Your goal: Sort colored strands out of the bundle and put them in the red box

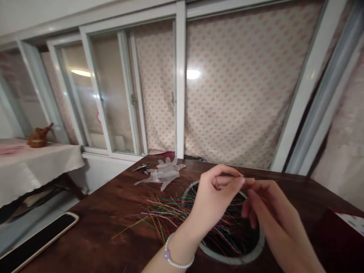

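My left hand [217, 189] and my right hand [271, 206] meet fingertip to fingertip above a round, dark-bottomed container [226, 260] with a pale rim. The fingers of both are pinched closed. Whatever lies between them is too small or too hidden to make out. Below, a loose bundle of thin coloured wires [163, 212] in red, green, yellow, white and blue lies partly in the container and spills over its left rim onto the dark wooden table [102, 206]. My forearms and hands cover part of the bundle.
Clear plastic gloves [167, 172] lie beyond the wires, beside a small set of keys [141, 167]. A phone [36, 240] rests at the left edge, and a dark red box [341, 231] stands at the right. Sliding windows [181, 94] rise behind the table.
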`<state>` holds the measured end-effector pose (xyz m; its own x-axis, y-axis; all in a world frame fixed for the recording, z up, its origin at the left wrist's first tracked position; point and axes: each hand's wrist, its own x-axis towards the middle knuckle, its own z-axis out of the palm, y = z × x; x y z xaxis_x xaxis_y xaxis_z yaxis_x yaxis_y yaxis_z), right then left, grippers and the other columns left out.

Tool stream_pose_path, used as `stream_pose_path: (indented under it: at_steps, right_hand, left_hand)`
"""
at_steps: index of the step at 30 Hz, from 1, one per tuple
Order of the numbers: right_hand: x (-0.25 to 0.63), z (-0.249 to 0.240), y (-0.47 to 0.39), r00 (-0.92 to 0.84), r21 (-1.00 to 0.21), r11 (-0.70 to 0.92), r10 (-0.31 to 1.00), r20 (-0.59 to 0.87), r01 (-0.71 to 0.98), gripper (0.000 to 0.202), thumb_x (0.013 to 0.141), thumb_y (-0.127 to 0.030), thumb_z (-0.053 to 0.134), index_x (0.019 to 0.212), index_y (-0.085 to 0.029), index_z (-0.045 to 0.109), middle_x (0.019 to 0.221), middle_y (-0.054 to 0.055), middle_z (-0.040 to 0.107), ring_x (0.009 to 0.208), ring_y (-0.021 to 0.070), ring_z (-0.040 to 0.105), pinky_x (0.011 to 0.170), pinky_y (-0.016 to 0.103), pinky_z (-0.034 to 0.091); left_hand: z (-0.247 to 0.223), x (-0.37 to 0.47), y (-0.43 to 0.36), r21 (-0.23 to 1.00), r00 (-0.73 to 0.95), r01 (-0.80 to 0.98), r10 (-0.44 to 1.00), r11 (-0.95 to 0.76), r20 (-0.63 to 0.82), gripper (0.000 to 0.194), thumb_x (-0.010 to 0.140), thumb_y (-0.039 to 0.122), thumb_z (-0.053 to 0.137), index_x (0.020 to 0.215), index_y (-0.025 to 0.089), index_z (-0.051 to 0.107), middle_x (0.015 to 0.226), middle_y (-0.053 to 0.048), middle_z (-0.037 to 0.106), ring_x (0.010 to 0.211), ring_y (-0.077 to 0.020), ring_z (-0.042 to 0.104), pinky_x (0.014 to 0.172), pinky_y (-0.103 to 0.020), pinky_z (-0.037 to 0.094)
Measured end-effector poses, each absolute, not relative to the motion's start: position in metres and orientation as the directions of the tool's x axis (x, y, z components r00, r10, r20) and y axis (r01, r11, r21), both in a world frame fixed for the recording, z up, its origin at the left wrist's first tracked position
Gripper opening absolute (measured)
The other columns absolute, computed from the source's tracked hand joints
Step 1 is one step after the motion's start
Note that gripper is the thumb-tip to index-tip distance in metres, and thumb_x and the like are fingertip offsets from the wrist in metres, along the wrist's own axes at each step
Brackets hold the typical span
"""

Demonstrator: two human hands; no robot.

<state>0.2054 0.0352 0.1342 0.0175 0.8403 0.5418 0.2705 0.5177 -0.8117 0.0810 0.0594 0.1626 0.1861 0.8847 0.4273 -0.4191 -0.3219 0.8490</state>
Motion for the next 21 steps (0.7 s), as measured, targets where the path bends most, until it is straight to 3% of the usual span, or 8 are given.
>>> stream_pose_path:
  at_steps: [5, 11, 16, 18, 21]
  right_hand:
    - [0.198, 0.136, 0.037, -0.036, -0.886, 0.426, 0.903, 0.427, 0.184, 0.020, 0.092, -0.041, 0.039, 0.090, -0.021, 0.041, 0.070, -0.003, 0.053, 0.046, 0.0064, 0.043, 0.041, 0.018, 0.037]
    - [0.197, 0.139, 0.035, -0.074, -0.899, 0.395, 0.919, 0.388, 0.191, 0.019, 0.094, -0.039, 0.035, 0.088, -0.021, 0.039, 0.061, -0.006, 0.045, 0.045, 0.0074, 0.038, 0.042, 0.019, 0.030]
    - [0.199, 0.146, 0.034, -0.135, -0.746, 0.520, 0.847, 0.515, 0.416, 0.023, 0.094, -0.032, 0.034, 0.078, -0.019, 0.044, 0.061, -0.003, 0.043, 0.054, 0.0094, 0.041, 0.051, 0.021, 0.030]
    - [0.200, 0.144, 0.036, -0.167, -0.706, 0.506, 0.853, 0.495, 0.496, 0.025, 0.095, -0.029, 0.032, 0.076, -0.019, 0.046, 0.060, -0.003, 0.042, 0.054, 0.0098, 0.039, 0.051, 0.022, 0.027]
    - [0.200, 0.134, 0.047, -0.216, -0.759, 0.440, 0.898, 0.384, 0.480, 0.031, 0.096, -0.030, 0.029, 0.072, -0.019, 0.045, 0.054, -0.005, 0.036, 0.050, 0.0096, 0.035, 0.050, 0.021, 0.025]
  left_hand:
    - [0.162, 0.080, 0.062, 0.871, 0.188, -0.351, 0.885, -0.343, 0.425, 0.011, 0.080, 0.025, 0.065, 0.080, 0.017, 0.058, 0.075, -0.005, 0.075, 0.057, -0.0129, 0.067, 0.064, -0.025, 0.053]
    - [0.163, 0.080, 0.063, 0.892, 0.158, -0.267, 0.897, -0.364, 0.413, 0.010, 0.078, 0.022, 0.067, 0.084, 0.014, 0.069, 0.082, -0.008, 0.076, 0.083, -0.0198, 0.071, 0.074, -0.025, 0.056]
    - [0.163, 0.080, 0.068, 0.862, 0.081, -0.382, 0.917, -0.333, 0.390, 0.010, 0.075, 0.022, 0.072, 0.080, 0.014, 0.071, 0.079, -0.007, 0.076, 0.076, -0.0189, 0.072, 0.073, -0.025, 0.057]
    - [0.162, 0.080, 0.070, 0.839, 0.049, -0.428, 0.919, -0.335, 0.392, 0.010, 0.073, 0.021, 0.073, 0.080, 0.014, 0.071, 0.078, -0.006, 0.076, 0.074, -0.0174, 0.072, 0.072, -0.023, 0.057]
    - [0.162, 0.078, 0.073, 0.809, -0.016, -0.444, 0.907, -0.384, 0.422, 0.008, 0.073, 0.020, 0.074, 0.078, 0.015, 0.071, 0.075, -0.004, 0.075, 0.074, -0.0156, 0.072, 0.072, -0.021, 0.057]
